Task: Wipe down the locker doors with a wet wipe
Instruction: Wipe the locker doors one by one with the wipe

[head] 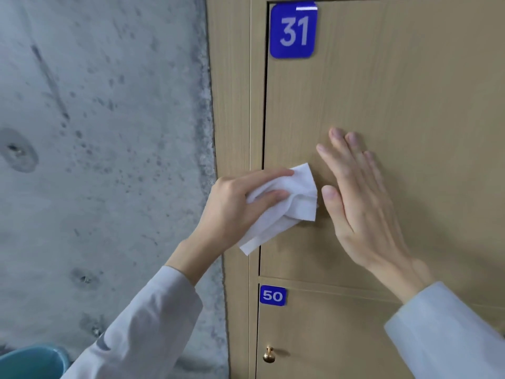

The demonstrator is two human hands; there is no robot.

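Head view, single frame.

Item: left hand [232,203], thumb and fingers curled round a crumpled white wet wipe [284,203]. The wipe sits at the left edge of the upper locker door [410,105], about mid-height, overlapping the dark gap between door and frame [235,105].

Item: right hand [360,203], fingers straight and spread, laid flat against the same door just right of the wipe; it holds nothing.

Item: blue number plate 31 [293,30] at the door's top left; plate 50 [272,296] on the lower door [328,346], with a brass knob [269,354] beneath it.

Handling note, as judgement: the flat right hand likely steadies the door so it does not rattle or swing. Best to flatten the wipe for more contact, run overlapping passes from the top downward, cover the edge strip and around the plate, then move to the lower door and its knob.

Not determinable: whether the upper door has a knob, since the hands may cover it; the door's right side and top, cut off by the frame; any wet streaks showing area already wiped; the teal container [30,362] at bottom left, only partly shown beside the grey concrete wall [95,132].
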